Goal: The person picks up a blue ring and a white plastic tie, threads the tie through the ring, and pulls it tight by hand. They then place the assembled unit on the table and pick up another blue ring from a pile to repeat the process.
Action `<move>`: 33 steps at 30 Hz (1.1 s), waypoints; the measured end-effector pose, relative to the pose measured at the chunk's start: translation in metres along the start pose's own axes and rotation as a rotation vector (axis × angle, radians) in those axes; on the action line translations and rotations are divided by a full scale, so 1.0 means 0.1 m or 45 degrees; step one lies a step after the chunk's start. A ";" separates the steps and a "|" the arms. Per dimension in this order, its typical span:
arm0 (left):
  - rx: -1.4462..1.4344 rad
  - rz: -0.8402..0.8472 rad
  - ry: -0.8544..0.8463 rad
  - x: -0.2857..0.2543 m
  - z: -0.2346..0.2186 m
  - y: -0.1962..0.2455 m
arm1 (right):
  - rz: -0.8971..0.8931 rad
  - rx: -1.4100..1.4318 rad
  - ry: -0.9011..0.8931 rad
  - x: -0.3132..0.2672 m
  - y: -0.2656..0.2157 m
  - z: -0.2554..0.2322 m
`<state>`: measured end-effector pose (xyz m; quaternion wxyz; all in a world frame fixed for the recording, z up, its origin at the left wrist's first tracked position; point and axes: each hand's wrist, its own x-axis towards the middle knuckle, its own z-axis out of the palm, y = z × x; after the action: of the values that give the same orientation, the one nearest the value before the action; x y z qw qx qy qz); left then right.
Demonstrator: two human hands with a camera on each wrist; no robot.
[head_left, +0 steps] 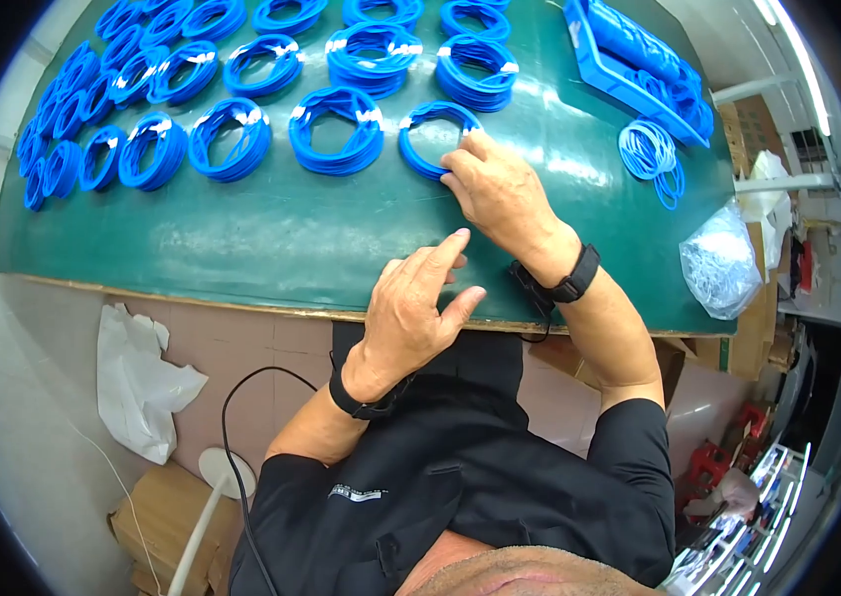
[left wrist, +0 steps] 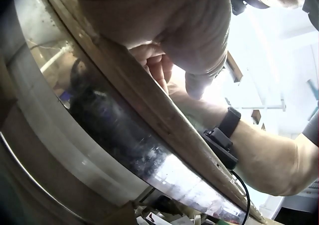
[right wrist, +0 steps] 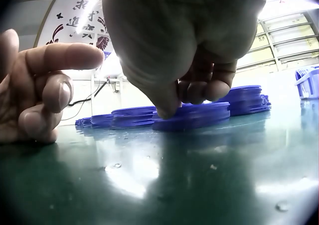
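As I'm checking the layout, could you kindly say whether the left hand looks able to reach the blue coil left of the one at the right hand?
Probably yes: the left hand looks empty, and bare tabletop lies between it and that coil, with the right hand off to one side.

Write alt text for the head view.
A person's right hand grips a blue coil on a green table, the left hand nearby, holding nothing. Rows of other coils spread left and beyond; a blue tray lies at upper right.
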<state>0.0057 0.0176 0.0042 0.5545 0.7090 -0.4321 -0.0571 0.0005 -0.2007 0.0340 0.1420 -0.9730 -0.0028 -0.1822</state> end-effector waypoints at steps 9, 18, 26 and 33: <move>0.053 0.020 -0.052 0.02 0.00 0.01 | 0.158 -0.059 0.117 -0.27 0.22 -0.33; 0.098 0.015 -0.056 0.01 0.03 -0.01 | 0.689 -0.371 0.296 -1.13 1.82 -0.96; 0.142 -0.019 -0.064 0.01 0.04 0.02 | 1.185 -0.614 0.406 -1.32 2.56 -1.25; 0.160 -0.084 -0.069 0.02 0.05 0.04 | 1.331 -0.690 0.156 -1.05 2.49 -1.32</move>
<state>0.0018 0.0121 0.0069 0.4949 0.7544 -0.4259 -0.0673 -0.1297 -0.4709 0.0460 -0.0407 -0.8346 0.5318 -0.1380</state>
